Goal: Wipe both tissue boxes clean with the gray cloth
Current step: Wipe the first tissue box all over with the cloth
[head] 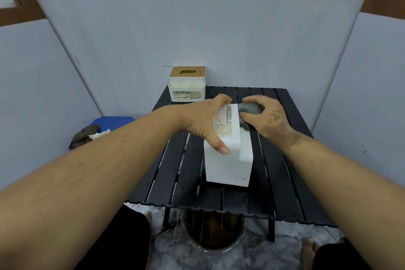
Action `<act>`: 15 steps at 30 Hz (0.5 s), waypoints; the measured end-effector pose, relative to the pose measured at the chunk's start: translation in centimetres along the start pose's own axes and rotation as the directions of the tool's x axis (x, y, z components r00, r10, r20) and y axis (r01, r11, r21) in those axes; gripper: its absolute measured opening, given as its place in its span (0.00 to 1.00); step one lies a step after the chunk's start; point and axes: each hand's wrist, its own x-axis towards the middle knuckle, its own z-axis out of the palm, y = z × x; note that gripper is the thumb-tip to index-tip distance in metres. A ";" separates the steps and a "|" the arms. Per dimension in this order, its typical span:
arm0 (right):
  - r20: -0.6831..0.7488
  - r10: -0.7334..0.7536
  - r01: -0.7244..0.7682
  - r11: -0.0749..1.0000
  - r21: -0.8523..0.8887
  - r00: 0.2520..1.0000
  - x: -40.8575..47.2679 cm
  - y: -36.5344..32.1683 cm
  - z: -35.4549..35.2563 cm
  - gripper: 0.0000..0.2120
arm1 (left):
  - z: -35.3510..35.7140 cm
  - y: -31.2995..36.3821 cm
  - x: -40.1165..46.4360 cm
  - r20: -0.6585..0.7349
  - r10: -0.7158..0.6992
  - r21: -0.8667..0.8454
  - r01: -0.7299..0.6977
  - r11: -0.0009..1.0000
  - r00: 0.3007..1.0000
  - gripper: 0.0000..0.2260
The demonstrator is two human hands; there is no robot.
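Grey-blue partition walls (pixel 197 17) enclose the scene on three sides. A black slatted table (pixel 285 171) stands in the middle, with a pale rug (pixel 274 254) on the floor beneath it. Under the near edge of the table sits a round bowl (pixel 213 237) holding dark liquid.

The nearer tissue box (pixel 230 160), white, lies on its side at the centre of the table, its labelled face turned upward and to the left. The farther tissue box (pixel 187 84), white with a brown slotted lid, stands upright at the far left corner of the table, well apart from the first.

The left hand (pixel 203 120) holds the nearer tissue box from its left side: the thumb presses on the near upper edge and the fingers curl over the far end, so the grip is closed round the box. The right hand (pixel 267 118) is at the far right end of the same box, its grip closed round the bunched gray cloth (pixel 249 108), which touches the far end of the box.

To the left of the table, a blue board (pixel 114 121) lies on the floor. On its near edge rest a brown rag (pixel 84 136) and a white crumpled piece (pixel 102 135), touching each other.
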 end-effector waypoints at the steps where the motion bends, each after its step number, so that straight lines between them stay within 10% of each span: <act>1: -0.096 0.034 -0.031 0.999 0.024 0.995 -0.1 0.0 0.7 0.19 | 0.0 0.0 -0.1 -0.002 0.002 0.003 -0.002 1.000 1.000 0.60; 10: 0.237 0.004 -0.045 0.985 0.167 0.971 -2.2 -0.1 -2.1 0.17 | 0.3 0.0 -0.1 -0.017 0.017 -0.010 -0.017 1.000 1.000 0.60; 15: 0.005 0.026 -0.026 0.997 0.077 1.000 -0.9 -0.3 -0.4 0.20 | 0.4 0.2 -0.3 -0.029 -0.011 0.022 0.012 1.000 1.000 0.61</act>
